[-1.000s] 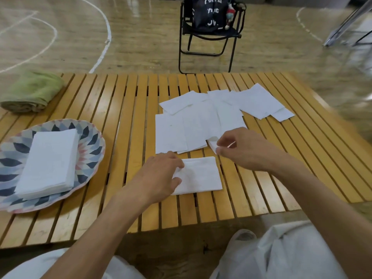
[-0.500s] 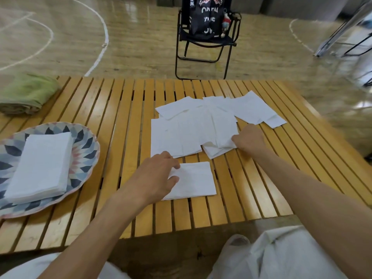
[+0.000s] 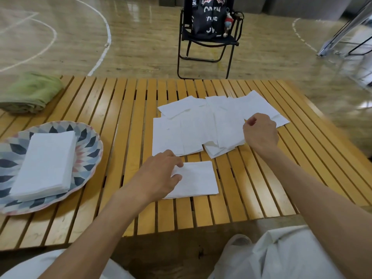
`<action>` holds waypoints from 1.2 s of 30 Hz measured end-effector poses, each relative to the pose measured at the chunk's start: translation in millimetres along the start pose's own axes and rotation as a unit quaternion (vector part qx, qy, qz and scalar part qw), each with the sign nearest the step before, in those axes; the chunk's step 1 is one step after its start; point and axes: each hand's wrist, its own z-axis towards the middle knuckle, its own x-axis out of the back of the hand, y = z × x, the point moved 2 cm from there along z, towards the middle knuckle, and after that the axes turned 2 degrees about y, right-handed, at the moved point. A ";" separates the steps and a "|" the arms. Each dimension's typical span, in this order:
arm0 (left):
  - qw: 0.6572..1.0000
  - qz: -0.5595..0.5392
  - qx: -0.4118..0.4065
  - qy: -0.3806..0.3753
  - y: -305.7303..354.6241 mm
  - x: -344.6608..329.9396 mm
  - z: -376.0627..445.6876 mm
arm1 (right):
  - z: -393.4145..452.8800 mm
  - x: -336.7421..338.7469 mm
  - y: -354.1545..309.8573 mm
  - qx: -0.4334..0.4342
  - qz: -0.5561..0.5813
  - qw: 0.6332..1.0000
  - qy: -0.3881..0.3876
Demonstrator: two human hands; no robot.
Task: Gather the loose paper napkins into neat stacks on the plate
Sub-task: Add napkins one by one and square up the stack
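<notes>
The loose napkins point(image 3: 203, 125) lie spread in an overlapping fan across the middle of the slatted wooden counter point(image 3: 124, 117), some square to you and some turned at an angle, with the farthest sheets reaching toward the right side. Just in front of that fan, apart from it by a narrow strip of bare slats, sits a small squared-up stack point(image 3: 196, 179) of napkins. Your left hand point(image 3: 159, 175) rests on the left edge of this small stack, fingers extended and lying flat over the paper, thumb alongside, so that grip is open and pressing rather than pinching. Your right hand point(image 3: 260, 133) is over the right part of the fan, its fingers curled in toward the thumb at the edge of one of the far sheets; it looks like a pinch on that napkin, though the fingertips themselves are hidden behind the knuckles. On the left side of the counter the patterned plate point(image 3: 88, 141) already carries one tall, tidy pile of napkins point(image 3: 45, 165), set slightly askew to the plate's rim. Well apart from all this, at the far left corner, lies a folded green towel point(image 3: 30, 92). Beyond the counter a black folding chair point(image 3: 209, 43) stands on the wooden floor with a dark printed bag point(image 3: 208, 17) on its seat.
</notes>
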 end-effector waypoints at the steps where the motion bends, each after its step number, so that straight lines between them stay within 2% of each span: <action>1: 1.000 -0.003 0.002 0.000 -0.3 0.1 0.0 | 0.5 3.3 -0.7 0.013 -0.004 1.000 0.013; 8: 1.000 -0.019 0.007 0.009 -3.4 -1.4 -0.6 | 1.4 16.0 -0.1 0.059 -0.029 0.998 0.023; 12: 0.999 -0.047 0.006 0.014 -5.5 -1.3 1.2 | -7.7 26.7 -11.9 0.089 0.081 0.993 0.007; 16: 0.989 -0.140 0.013 0.042 -0.9 4.2 3.0 | -33.8 41.7 -37.6 0.140 0.177 0.973 -0.056; 21: 0.950 -0.291 0.055 0.102 3.5 19.1 1.8 | -75.3 48.7 -62.8 0.177 0.249 0.940 -0.152; 25: 0.910 -0.327 0.107 0.233 -0.2 33.4 0.0 | -87.8 52.1 -72.5 0.160 0.288 0.916 -0.229; 27: 0.890 -0.354 0.120 0.261 -3.5 40.0 -0.4 | -88.4 52.7 -71.0 0.146 0.318 0.899 -0.265; 34: 0.820 -0.518 0.077 0.230 0.7 51.7 -0.5 | -83.9 39.5 -55.7 0.011 0.419 0.816 -0.399; 36: 0.819 -0.529 0.068 0.210 0.7 53.6 -0.4 | -82.6 35.2 -51.1 -0.044 0.447 0.787 -0.423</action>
